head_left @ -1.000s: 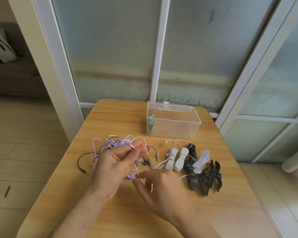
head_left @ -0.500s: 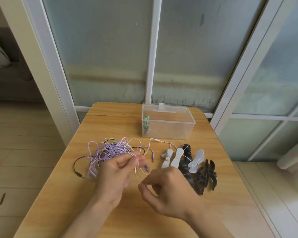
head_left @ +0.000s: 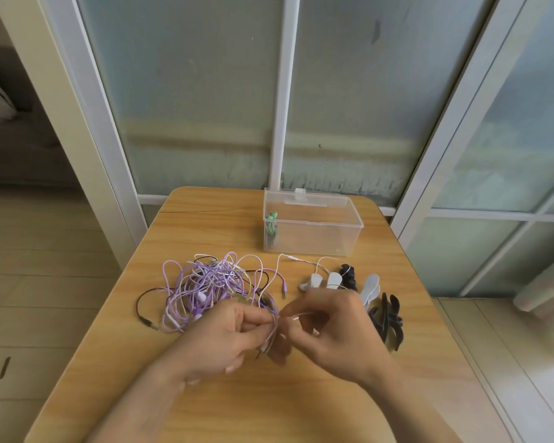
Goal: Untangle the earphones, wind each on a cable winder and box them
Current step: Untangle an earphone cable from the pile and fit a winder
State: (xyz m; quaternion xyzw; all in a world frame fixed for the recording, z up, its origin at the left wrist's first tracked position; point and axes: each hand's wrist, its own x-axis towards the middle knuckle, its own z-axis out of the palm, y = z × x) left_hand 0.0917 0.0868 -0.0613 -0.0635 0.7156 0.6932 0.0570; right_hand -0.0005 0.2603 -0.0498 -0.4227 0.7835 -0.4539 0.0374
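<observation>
A tangle of purple, white and black earphone cables (head_left: 205,286) lies on the wooden table (head_left: 205,219) left of centre. My left hand (head_left: 227,337) pinches a few strands at the tangle's right edge. My right hand (head_left: 336,334) pinches a thin white cable right beside it, fingers curled. White cable winders (head_left: 333,279) and black cable winders (head_left: 387,318) lie to the right, partly hidden behind my right hand. A clear plastic box (head_left: 314,235) stands open at the back, with a wound green earphone (head_left: 272,227) in its left end.
A black cable end with a plug (head_left: 146,321) reaches out to the left of the tangle. Frosted glass panels in white frames stand right behind the table. The table's edges drop to a wooden floor on the left and a tiled floor on the right.
Both hands have come closer together over the tangle's right edge. My right hand has risen and now pinches a white strand next to my left fingers. The view has shifted slightly.
</observation>
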